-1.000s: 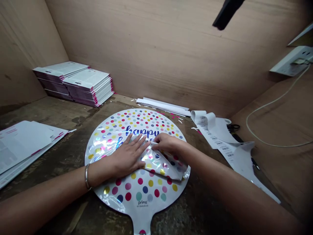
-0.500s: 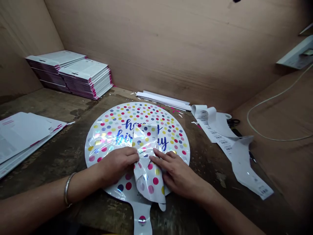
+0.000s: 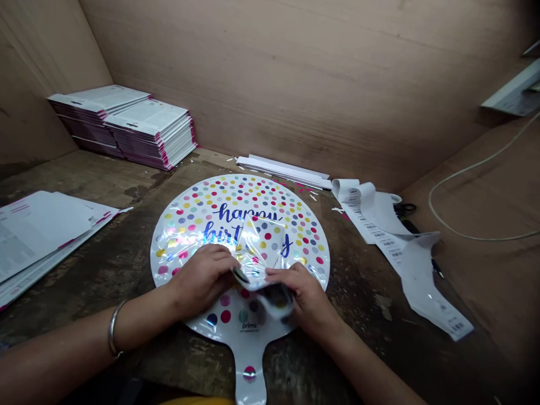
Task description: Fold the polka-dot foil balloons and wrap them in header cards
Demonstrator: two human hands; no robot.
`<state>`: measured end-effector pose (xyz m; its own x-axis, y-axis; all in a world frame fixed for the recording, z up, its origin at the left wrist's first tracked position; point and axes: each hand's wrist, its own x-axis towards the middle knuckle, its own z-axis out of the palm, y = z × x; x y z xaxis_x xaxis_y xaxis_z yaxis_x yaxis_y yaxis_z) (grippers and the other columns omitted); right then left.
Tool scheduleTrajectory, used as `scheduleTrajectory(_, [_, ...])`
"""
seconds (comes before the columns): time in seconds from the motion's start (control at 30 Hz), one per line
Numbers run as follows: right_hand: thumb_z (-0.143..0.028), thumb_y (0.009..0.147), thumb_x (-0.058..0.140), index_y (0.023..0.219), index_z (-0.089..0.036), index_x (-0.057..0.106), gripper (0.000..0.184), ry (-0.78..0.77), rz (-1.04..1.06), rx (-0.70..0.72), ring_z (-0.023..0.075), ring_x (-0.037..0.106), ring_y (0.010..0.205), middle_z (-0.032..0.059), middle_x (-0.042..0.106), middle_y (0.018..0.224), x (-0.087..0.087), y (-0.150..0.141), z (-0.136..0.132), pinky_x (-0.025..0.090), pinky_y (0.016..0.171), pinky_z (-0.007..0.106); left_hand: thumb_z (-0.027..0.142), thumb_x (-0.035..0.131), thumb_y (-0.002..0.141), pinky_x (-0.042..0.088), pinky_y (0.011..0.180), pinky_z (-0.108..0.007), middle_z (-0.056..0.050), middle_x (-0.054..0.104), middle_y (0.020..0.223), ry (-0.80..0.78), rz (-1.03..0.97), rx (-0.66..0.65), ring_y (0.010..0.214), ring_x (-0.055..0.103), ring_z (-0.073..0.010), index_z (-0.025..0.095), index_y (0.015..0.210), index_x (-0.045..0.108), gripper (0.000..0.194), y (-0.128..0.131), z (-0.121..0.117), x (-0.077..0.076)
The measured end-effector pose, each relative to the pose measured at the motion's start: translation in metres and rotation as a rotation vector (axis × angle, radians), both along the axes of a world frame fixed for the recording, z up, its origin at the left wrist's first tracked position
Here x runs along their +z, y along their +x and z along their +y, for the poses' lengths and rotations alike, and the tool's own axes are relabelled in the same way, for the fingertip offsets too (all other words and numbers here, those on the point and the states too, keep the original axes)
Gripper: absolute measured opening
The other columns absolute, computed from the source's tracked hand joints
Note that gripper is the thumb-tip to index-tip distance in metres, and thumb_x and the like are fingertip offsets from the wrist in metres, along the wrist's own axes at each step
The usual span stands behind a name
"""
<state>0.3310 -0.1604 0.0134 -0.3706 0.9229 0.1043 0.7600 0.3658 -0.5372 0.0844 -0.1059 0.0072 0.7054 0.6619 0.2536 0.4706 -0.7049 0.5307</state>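
A round white foil balloon (image 3: 189, 225) with coloured dots and blue "happy birthday" lettering lies flat, its tail toward me. On top of it is a second dotted foil balloon, a folded one (image 3: 264, 242), partly doubled over, its near edge curled and blurred. My left hand (image 3: 206, 278) pinches the left side of the folded balloon. On the right side, my right hand (image 3: 301, 287) grips it between thumb and fingers. Part of the lettering is covered by the folded piece.
Stacks of printed cards (image 3: 147, 121) stand at the back left, and more flat cards (image 3: 42, 230) lie at the left. White strips (image 3: 282, 171) lie along the back wall. A curling strip of barcode labels (image 3: 392, 253) and black scissors (image 3: 405, 208) are at the right.
The folded balloon went from a slanted flap under my hands to an upright narrow fold, and its near end is now lifted and bent back. My left hand went from flat to pinching.
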Motion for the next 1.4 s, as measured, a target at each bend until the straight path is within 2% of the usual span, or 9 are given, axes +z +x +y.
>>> scheduleTrajectory(0.2, [-0.027, 0.085, 0.048, 0.086, -0.020, 0.059, 0.013, -0.144, 0.134, -0.391, 0.0188, 0.060, 0.074, 0.0024, 0.068, 0.081, 0.005, -0.011, 0.005, 0.041, 0.065, 0.028, 0.026, 0.043, 0.089, 0.038, 0.069, -0.035, -0.003, 0.058, 0.076, -0.058, 0.130, 0.347, 0.076, 0.053, -0.0218, 0.020, 0.078, 0.051, 0.015, 0.016, 0.001, 0.001])
scheduleTrajectory(0.37, [-0.030, 0.086, 0.048, 0.096, -0.021, 0.049, 0.014, -0.112, 0.024, -0.553, 0.0183, 0.060, 0.063, -0.0014, 0.066, 0.063, 0.006, -0.017, 0.013, 0.038, 0.058, 0.026, 0.026, 0.046, 0.088, 0.041, 0.067, -0.033, -0.001, 0.058, 0.073, -0.128, 0.075, 0.423, 0.071, 0.054, -0.0203, 0.020, 0.091, 0.046, 0.007, 0.026, 0.009, -0.003])
scheduleTrajectory(0.53, [-0.026, 0.085, 0.049, 0.084, -0.024, 0.059, 0.010, -0.038, -0.193, -0.471, 0.0175, 0.059, 0.061, 0.0001, 0.064, 0.065, 0.004, -0.021, 0.020, 0.039, 0.056, 0.026, 0.026, 0.041, 0.092, 0.044, 0.068, -0.035, -0.006, 0.061, 0.083, 0.007, 0.215, 0.375, 0.077, 0.057, -0.0225, 0.020, 0.092, 0.054, 0.015, 0.024, 0.005, -0.001])
scheduleTrajectory(0.67, [-0.022, 0.088, 0.047, 0.085, -0.022, 0.066, 0.020, 0.135, -0.266, -0.361, 0.0235, 0.059, 0.094, 0.0071, 0.069, 0.098, 0.001, -0.021, 0.021, 0.045, 0.079, 0.034, 0.020, 0.044, 0.090, 0.034, 0.097, -0.049, -0.012, 0.053, 0.127, 0.332, 0.290, 0.252, 0.121, 0.043, -0.0324, 0.020, 0.108, 0.059, 0.023, 0.020, 0.007, -0.005])
scheduleTrajectory(0.83, [-0.032, 0.087, 0.049, 0.114, -0.017, 0.062, 0.034, 0.220, -0.324, -0.098, 0.0318, 0.018, 0.138, 0.0075, 0.036, 0.146, 0.007, -0.010, 0.015, 0.017, 0.112, 0.051, 0.016, 0.037, 0.093, 0.019, 0.110, -0.044, -0.002, 0.055, 0.131, 0.250, 0.296, -0.139, 0.126, 0.043, -0.0206, 0.025, 0.124, 0.051, 0.035, 0.016, 0.027, -0.005])
scheduleTrajectory(0.97, [-0.027, 0.078, 0.056, 0.138, -0.011, 0.039, 0.065, 0.045, -0.317, 0.053, 0.0293, 0.026, 0.136, 0.0123, 0.041, 0.143, 0.009, -0.001, 0.016, 0.024, 0.111, 0.047, 0.036, 0.049, 0.089, 0.022, 0.109, -0.046, -0.007, 0.056, 0.126, 0.195, 0.246, -0.194, 0.119, 0.049, -0.0238, 0.021, 0.123, 0.051, 0.038, 0.017, 0.034, 0.006])
scheduleTrajectory(1.17, [-0.004, 0.074, 0.046, 0.117, -0.013, 0.061, 0.046, 0.099, -0.279, -0.101, 0.0273, 0.049, 0.119, 0.0115, 0.065, 0.114, 0.003, -0.006, 0.032, 0.036, 0.104, 0.044, 0.033, 0.058, 0.078, 0.032, 0.102, -0.050, -0.010, 0.064, 0.103, 0.126, 0.210, -0.087, 0.099, 0.059, -0.0266, 0.017, 0.106, 0.058, 0.032, 0.034, 0.029, 0.016])
scheduleTrajectory(1.27, [-0.011, 0.073, 0.055, 0.117, -0.018, 0.062, 0.045, 0.095, -0.015, -0.252, 0.0274, 0.046, 0.122, 0.0106, 0.063, 0.119, 0.018, -0.002, 0.027, 0.037, 0.104, 0.044, 0.018, 0.046, 0.083, 0.034, 0.100, -0.050, -0.008, 0.067, 0.096, -0.066, 0.000, 0.049, 0.092, 0.062, -0.0236, 0.018, 0.098, 0.061, 0.021, 0.039, 0.022, 0.020])
scheduleTrajectory(1.4, [-0.047, 0.070, 0.068, 0.134, -0.022, 0.045, 0.073, -0.176, 0.734, -0.510, 0.0302, 0.040, 0.129, 0.0124, 0.043, 0.141, 0.040, 0.008, 0.006, 0.034, 0.104, 0.048, 0.032, 0.047, 0.087, 0.051, 0.078, -0.040, -0.007, 0.069, 0.091, -0.925, -0.596, 0.175, 0.084, 0.066, -0.0220, 0.018, 0.102, 0.059, 0.023, 0.032, 0.000, 0.032])
